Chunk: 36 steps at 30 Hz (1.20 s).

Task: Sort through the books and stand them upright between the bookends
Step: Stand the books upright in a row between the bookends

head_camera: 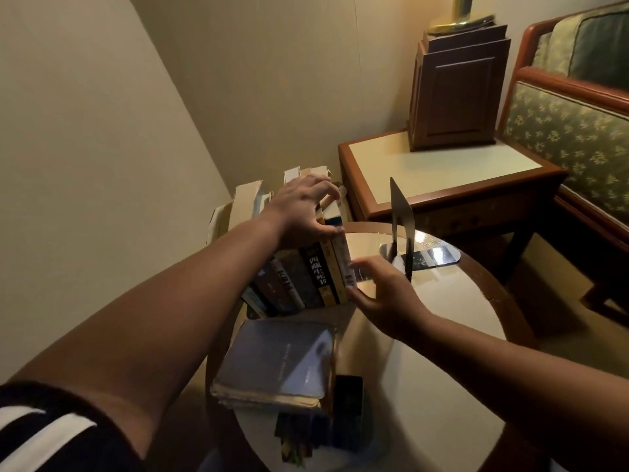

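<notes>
A row of upright books stands on the round glass-topped table, spines toward me. My left hand grips the tops of the rightmost books. With fingers spread, my right hand presses against the side of the last book in the row. A dark metal bookend stands apart to the right, its flat foot on the glass. Any bookend at the left end of the row is hidden. A stack of flat-lying books sits near the table's front, a grey-blue one on top.
A square wooden side table stands behind the round table, carrying a brown wooden box with a brass lamp base on it. An upholstered green armchair is at the right. Walls close in at the left and behind.
</notes>
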Available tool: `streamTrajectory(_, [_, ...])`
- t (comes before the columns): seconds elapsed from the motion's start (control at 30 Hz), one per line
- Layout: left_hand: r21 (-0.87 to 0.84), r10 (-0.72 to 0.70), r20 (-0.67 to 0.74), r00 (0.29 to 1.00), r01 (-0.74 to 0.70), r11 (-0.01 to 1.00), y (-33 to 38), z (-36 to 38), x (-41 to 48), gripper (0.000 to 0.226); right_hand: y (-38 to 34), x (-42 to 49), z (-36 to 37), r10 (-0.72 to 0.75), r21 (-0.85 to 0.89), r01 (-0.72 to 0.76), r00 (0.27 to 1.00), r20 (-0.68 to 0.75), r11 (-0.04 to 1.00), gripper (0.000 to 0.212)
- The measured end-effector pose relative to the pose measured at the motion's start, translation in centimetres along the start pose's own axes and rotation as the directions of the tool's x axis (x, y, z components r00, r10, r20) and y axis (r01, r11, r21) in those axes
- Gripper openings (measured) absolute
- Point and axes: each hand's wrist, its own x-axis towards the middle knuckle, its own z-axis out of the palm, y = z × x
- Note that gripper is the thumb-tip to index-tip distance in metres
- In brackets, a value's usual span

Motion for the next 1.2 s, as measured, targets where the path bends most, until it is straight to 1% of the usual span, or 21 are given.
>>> streamTrajectory(0.07, [-0.005,0.002,-0.005,1.0,-0.003,1.0,-0.1,0.1,0.0,0.066,-1.5,-1.8,1.0,-0.092,-0.03,0.093,0.995,0.041,0.995,0.046])
streamTrajectory(0.13, [-0.016,0.001,-0.027,1.0,-0.001,1.0,-0.1,0.2,-0.1,0.063,-2.9,-3.1,2.0,-0.173,-0.11,0.183,0.98,0.095,0.977,0.051])
streamTrajectory(0.17, [-0.02,-0.001,-0.042,0.999,0.0,1.0,0.0,0.3,-0.2,0.062,-3.5,-3.6,2.5,-0.216,-0.155,0.239,0.965,0.149,0.959,0.055])
streamTrajectory(0.2, [-0.021,-0.003,-0.054,0.999,0.002,1.0,0.0,0.3,-0.3,0.061,-4.1,-4.1,3.0,-0.241,-0.176,0.285,0.942,0.235,0.942,0.06])
streamTrajectory(0.27, [-0.013,-0.01,-0.058,0.998,0.009,1.0,0.2,0.3,-0.4,0.059,-5.4,-4.9,4.1,-0.248,-0.188,0.358,0.864,0.438,0.915,0.071])
streamTrajectory(0.33, [-0.004,-0.011,-0.051,0.999,0.011,1.0,0.2,0.1,-0.5,0.058,-6.1,-5.7,5.1,-0.249,-0.219,0.439,0.78,0.574,0.872,0.077])
streamTrajectory(0.4, [0.005,-0.008,-0.048,0.999,0.009,1.0,0.3,0.0,-0.5,0.059,-5.8,-6.2,5.8,-0.289,-0.276,0.548,0.729,0.62,0.79,0.073])
streamTrajectory(0.47, [0.004,-0.012,-0.051,0.999,0.012,1.0,0.4,0.1,-0.6,0.058,-4.8,-6.3,5.6,-0.353,-0.281,0.611,0.709,0.61,0.74,0.066])
streamTrajectory(0.57, [-0.002,-0.01,-0.061,0.998,0.01,1.0,0.4,0.1,-0.5,0.057,-3.5,-6.5,4.4,-0.415,-0.222,0.623,0.705,0.575,0.75,0.056])
streamTrajectory(0.63, [-0.001,-0.007,-0.064,0.998,0.007,1.0,0.4,0.2,-0.5,0.058,-2.7,-6.9,3.2,-0.427,-0.208,0.621,0.708,0.562,0.755,0.051])
streamTrajectory(0.8, [-0.009,-0.001,-0.07,0.998,0.0,1.0,0.2,0.1,-0.4,0.058,-0.6,-7.8,-0.8,-0.321,-0.233,0.525,0.755,0.572,0.819,0.054])
streamTrajectory(1.0, [-0.003,-0.013,-0.063,0.998,0.013,1.0,0.5,0.0,-0.4,0.06,3.1,-8.5,-4.4,-0.189,-0.334,0.398,0.836,0.515,0.854,0.061])
streamTrajectory(1.1, [-0.003,-0.018,-0.063,0.998,0.018,1.0,0.6,0.1,-0.5,0.061,4.0,-9.2,-5.6,-0.181,-0.338,0.379,0.85,0.494,0.862,0.056])
streamTrajectory(1.2, [-0.013,-0.026,-0.048,0.999,0.026,1.0,0.5,-0.1,-0.5,0.07,4.3,-9.7,-6.3,-0.166,-0.358,0.373,0.853,0.494,0.856,0.054])
